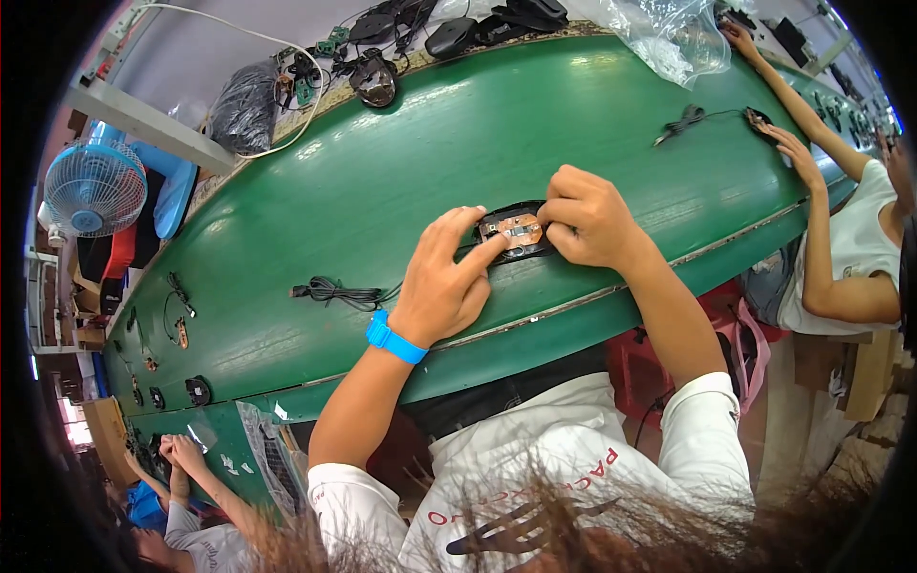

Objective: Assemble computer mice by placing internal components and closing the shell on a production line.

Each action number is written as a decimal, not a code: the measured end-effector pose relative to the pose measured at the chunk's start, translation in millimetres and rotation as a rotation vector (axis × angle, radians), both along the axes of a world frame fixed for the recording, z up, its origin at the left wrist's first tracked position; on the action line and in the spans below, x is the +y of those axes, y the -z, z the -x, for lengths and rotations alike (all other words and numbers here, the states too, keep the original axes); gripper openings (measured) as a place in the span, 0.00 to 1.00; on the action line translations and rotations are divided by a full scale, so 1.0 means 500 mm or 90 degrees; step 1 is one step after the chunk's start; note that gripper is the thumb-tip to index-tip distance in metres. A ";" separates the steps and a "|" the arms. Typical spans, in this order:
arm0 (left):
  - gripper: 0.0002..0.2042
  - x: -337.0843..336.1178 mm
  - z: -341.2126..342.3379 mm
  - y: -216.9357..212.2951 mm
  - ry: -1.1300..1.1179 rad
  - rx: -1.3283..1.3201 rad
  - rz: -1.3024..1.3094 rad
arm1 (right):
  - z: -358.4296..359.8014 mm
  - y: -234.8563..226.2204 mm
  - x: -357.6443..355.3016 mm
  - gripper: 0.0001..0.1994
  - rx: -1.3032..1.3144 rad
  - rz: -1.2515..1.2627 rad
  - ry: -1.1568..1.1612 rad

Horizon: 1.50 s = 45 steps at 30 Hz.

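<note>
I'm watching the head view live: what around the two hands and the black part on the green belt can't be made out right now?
- Black mouse base: its right end is hidden by the right hand.
- Small circuit board inside: its components are too small to tell.
- Left hand: whether its fingertips press the board or only the base rim is unclear.
- Black cable: its end at the base is hidden under the left hand.

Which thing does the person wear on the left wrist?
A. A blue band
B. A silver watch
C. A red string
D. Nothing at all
A. A bright blue band wraps the wrist just below the left hand, whose fingers rest on the open black mouse shell on the green belt.
</note>
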State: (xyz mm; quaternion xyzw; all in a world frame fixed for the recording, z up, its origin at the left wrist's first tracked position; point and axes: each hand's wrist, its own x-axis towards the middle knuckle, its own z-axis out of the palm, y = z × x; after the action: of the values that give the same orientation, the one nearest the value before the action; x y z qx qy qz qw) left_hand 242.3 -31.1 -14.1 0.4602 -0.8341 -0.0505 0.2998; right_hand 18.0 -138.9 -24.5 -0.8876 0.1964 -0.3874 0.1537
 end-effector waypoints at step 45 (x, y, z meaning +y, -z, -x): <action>0.05 0.456 -0.062 -0.146 -0.350 0.319 0.069 | 0.029 0.062 -0.093 0.07 0.063 -0.102 0.304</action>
State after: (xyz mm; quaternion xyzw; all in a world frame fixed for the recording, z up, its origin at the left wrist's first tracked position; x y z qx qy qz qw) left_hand 273.2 197.0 59.0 0.6237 -0.5819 -0.0352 0.5208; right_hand 3.4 -185.4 -55.3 -0.8189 0.4379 -0.3518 0.1178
